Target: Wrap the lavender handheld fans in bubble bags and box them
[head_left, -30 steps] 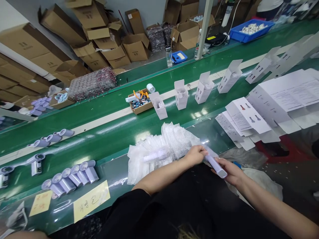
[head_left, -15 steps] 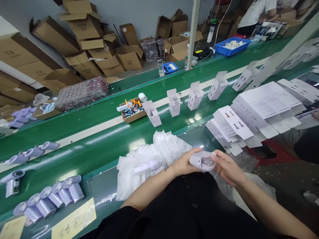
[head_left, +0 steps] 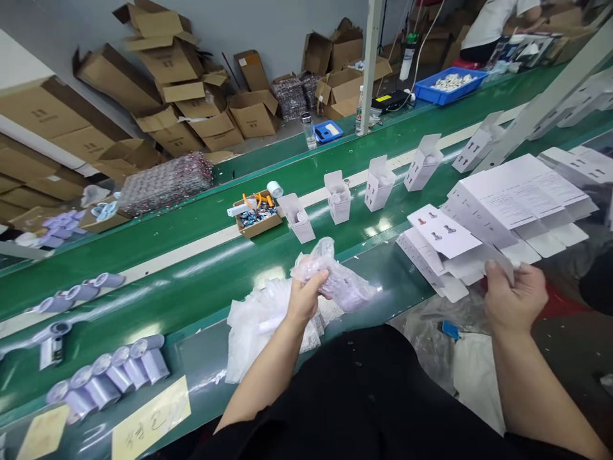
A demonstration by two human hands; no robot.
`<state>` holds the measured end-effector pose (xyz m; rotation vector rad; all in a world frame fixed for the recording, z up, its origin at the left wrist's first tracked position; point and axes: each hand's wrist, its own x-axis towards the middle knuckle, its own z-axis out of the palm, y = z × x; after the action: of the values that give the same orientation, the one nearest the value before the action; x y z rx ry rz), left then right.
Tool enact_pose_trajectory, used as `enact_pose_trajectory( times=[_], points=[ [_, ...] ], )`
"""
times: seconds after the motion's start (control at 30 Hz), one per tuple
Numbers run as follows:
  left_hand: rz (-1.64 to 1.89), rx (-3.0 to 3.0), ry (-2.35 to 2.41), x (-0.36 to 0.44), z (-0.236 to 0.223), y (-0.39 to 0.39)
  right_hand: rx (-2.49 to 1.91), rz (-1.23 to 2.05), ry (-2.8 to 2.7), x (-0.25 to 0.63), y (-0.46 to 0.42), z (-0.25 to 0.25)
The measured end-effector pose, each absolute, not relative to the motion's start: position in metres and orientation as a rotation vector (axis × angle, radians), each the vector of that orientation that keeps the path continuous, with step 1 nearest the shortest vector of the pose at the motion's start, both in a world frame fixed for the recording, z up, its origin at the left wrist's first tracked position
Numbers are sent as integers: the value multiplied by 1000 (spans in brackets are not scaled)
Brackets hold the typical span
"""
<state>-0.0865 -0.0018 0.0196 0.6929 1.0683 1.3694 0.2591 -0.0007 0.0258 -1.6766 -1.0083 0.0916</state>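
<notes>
My left hand (head_left: 305, 298) is closed around a lilac device wrapped in clear bubble wrap (head_left: 347, 285), held above the bench edge. What the device is exactly is blurred by the wrap. Over on the right, my right hand (head_left: 516, 299) pinches the flap end of a folded white carton (head_left: 479, 260), the top one of a stack. Small pictures of devices are printed on that carton's face. Below my left hand lies a pile of bubble-wrap bags (head_left: 261, 319) on the bench.
More flat white cartons (head_left: 522, 188) are stacked at right. Open upright boxes (head_left: 339, 203) line the green belt (head_left: 191, 271) beside a small parts carton (head_left: 261, 227). Lilac device bodies (head_left: 98, 383) stand at lower left. A slanting post (head_left: 546, 108) crosses the right side.
My right hand has let go of the wrapped device and moved right to the folded cartons, gripping one. My left hand has carried the wrapped device left and slightly up.
</notes>
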Motion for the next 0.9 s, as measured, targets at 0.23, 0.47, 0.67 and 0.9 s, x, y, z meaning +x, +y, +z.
enact_pose_trajectory(
  times=[0.23,0.47,0.67,0.9],
  points=[
    [1380,612,999,-77,35,-14,-1621,321,-1641,180,12,22],
    [1431,691,1077,-41,-7,-11,-1602,1089,-1629,161,23,-44],
    [1089,1664,1562,-36,-1,-34,-1542,1344,-1501,159,33,-42],
    [318,2401,1688,6,5,-11,-1316,1662,-1275,182,21,-57]
  ],
)
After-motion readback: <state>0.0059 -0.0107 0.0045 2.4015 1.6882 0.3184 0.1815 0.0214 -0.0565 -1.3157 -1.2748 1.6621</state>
